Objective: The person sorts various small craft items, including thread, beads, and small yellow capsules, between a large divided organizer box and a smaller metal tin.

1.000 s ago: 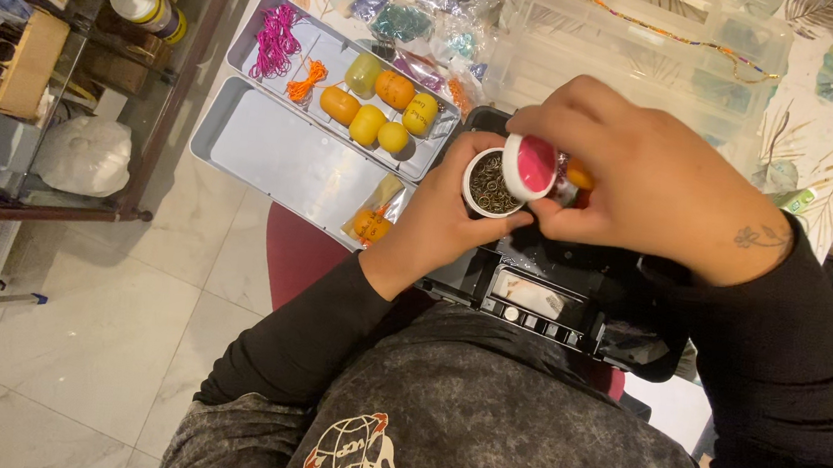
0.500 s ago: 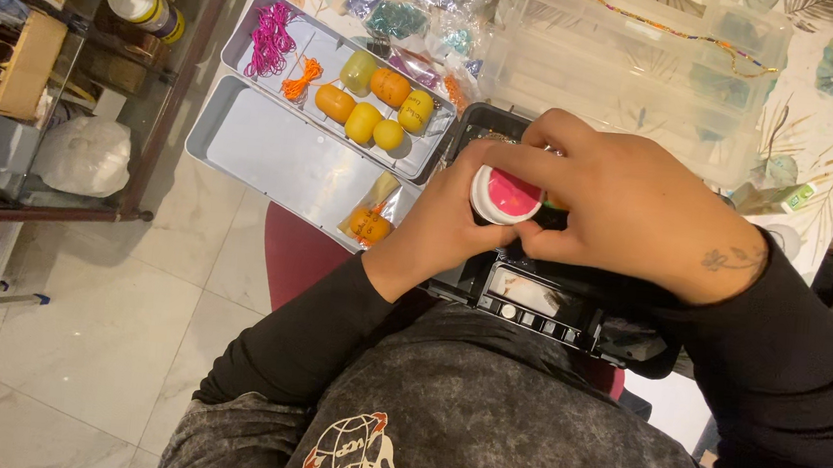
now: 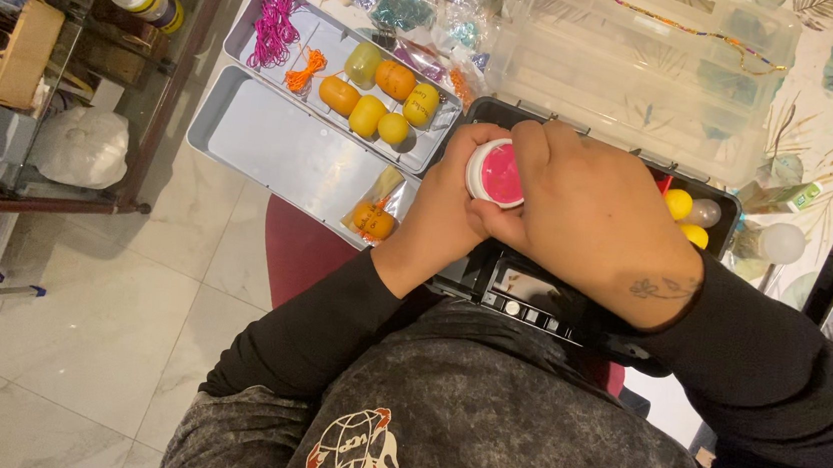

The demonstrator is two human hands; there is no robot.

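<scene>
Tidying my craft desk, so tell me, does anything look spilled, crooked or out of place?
Nothing spilled. One small clear packet of orange beads lies loose in the grey tin's open lid, apart from the yellow and orange egg-shaped capsules sorted in the tray.

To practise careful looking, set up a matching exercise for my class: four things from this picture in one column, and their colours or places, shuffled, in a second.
Things
1. small round jar lid
2. bundle of cord
3. egg-shaped capsules
4. clear plastic organiser box

Descriptions
A. yellow and orange, in the grey tin
B. at the top, beyond the black case
C. pink and white, under the right hand
D. magenta, in the grey tin's end compartment

Pairs: 1-C, 2-D, 3-A, 4-B
</scene>
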